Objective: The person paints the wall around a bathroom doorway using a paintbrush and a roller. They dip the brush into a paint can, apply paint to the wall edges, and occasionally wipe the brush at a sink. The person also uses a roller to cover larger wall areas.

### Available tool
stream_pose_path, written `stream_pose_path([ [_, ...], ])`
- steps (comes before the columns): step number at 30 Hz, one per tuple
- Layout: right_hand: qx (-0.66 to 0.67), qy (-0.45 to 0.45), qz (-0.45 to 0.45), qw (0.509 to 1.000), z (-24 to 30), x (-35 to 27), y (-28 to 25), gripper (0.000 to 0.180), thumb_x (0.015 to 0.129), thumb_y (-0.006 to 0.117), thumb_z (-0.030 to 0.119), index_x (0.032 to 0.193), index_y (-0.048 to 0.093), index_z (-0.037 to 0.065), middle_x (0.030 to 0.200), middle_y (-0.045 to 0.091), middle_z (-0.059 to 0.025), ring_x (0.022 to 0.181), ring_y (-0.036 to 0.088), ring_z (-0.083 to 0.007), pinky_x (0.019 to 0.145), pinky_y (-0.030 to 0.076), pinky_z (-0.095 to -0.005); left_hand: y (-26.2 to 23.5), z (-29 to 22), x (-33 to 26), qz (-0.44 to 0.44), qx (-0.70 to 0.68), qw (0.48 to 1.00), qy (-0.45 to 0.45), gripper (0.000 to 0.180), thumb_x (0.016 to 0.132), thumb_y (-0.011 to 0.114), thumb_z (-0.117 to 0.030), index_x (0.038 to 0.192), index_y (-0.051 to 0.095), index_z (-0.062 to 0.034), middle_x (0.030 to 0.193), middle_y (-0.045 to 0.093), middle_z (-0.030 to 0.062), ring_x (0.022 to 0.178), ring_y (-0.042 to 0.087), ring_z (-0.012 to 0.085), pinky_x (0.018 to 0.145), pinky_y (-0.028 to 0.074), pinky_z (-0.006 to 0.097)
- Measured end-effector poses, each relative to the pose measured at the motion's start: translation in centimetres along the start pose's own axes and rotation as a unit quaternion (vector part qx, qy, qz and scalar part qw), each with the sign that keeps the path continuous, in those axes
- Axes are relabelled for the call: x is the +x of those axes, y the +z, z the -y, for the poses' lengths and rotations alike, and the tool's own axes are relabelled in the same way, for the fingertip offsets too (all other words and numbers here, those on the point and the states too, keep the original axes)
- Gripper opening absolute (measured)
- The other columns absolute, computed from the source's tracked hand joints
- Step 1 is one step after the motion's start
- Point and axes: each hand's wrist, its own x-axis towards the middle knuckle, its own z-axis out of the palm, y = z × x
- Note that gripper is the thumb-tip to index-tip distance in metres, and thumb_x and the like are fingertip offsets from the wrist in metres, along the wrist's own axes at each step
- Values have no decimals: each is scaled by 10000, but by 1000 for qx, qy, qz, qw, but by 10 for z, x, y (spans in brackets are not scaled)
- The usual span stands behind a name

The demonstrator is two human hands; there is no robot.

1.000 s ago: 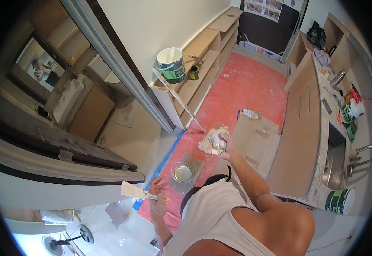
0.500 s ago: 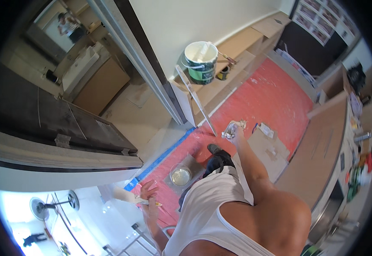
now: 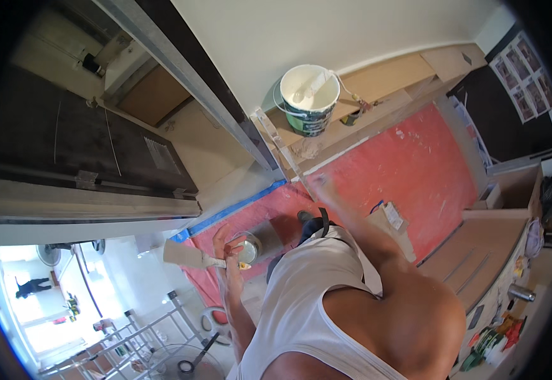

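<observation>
My left hand [image 3: 226, 250] is closed around a wide, flat, pale-coated tool [image 3: 187, 255], like a paintbrush or scraper; which of the two I cannot tell. A yellow handle end shows below the palm. Beside this hand, a round tub [image 3: 249, 246] with pale contents stands on the floor. My right hand [image 3: 321, 185] is reached forward, smeared by motion, near the lower end of a narrow leaning board [image 3: 282, 145]. Its fingers cannot be made out. On the low wooden shelf [image 3: 377, 82], a pale crumpled thing [image 3: 306, 149] lies close by.
A green-and-white bucket [image 3: 307, 117] with a pale tool inside stands on the shelf, near a small tin [image 3: 351, 118]. Red sheeting [image 3: 402, 164] covers the floor, edged with blue tape [image 3: 235, 206]. Cardboard [image 3: 397, 231] lies to the right; a metal rack [image 3: 143, 326] stands lower left.
The right hand has moved left and forward; the crumpled pale material it held no longer shows in it, and a similar crumpled thing now shows on the shelf. The left hand and its tool have risen.
</observation>
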Motion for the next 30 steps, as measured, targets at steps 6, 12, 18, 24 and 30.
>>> stream_pose_path([
  [6, -16, -310, 286, 906, 215, -168, -5, 429, 876, 770, 140, 1291, 667, 101, 1150, 650, -106, 1050, 630, -175, 859, 523, -326, 67, -24, 58, 8, -268, 963, -31, 550, 1004, 441, -364, 1462, 446, -60, 1468, 503, 157, 1212, 595, 296, 1022, 470, 444],
  [12, 11, -570, 157, 807, 251, -159, -7, 349, 874, 736, 60, 1214, 705, 135, 1131, 639, -119, 1046, 639, -270, 878, 520, -361, 110, -56, 87, 145, -327, 932, -57, 706, 1014, 388, -588, 1440, 449, -28, 1417, 540, 167, 1243, 569, 280, 1043, 459, 464],
  [18, 143, -516, 10, 845, 330, -101, -84, 149, 1002, 605, 76, 1126, 629, -3, 1118, 664, -81, 959, 646, -162, 868, 525, -314, 118, -92, 49, 241, -216, 945, -48, 815, 1001, 370, -688, 1502, 401, -46, 1498, 480, 179, 1274, 561, 302, 1019, 467, 453],
  [24, -174, -448, -126, 868, 396, -5, -163, 149, 978, 628, 105, 1057, 652, -19, 817, 728, -145, 747, 703, -208, 726, 548, -323, 55, 7, 2, -6, -224, 968, -116, 653, 1042, 436, -530, 1464, 447, -33, 1486, 503, 144, 1243, 602, 294, 972, 504, 410],
  [30, -391, -386, 73, 832, 348, 80, -123, 187, 881, 694, 116, 1028, 709, 2, 832, 731, -179, 772, 721, -224, 697, 545, -325, 6, 104, -53, -196, -255, 928, -186, 627, 1002, 538, -506, 1453, 442, -82, 1487, 503, 131, 1240, 594, 297, 970, 488, 429],
])
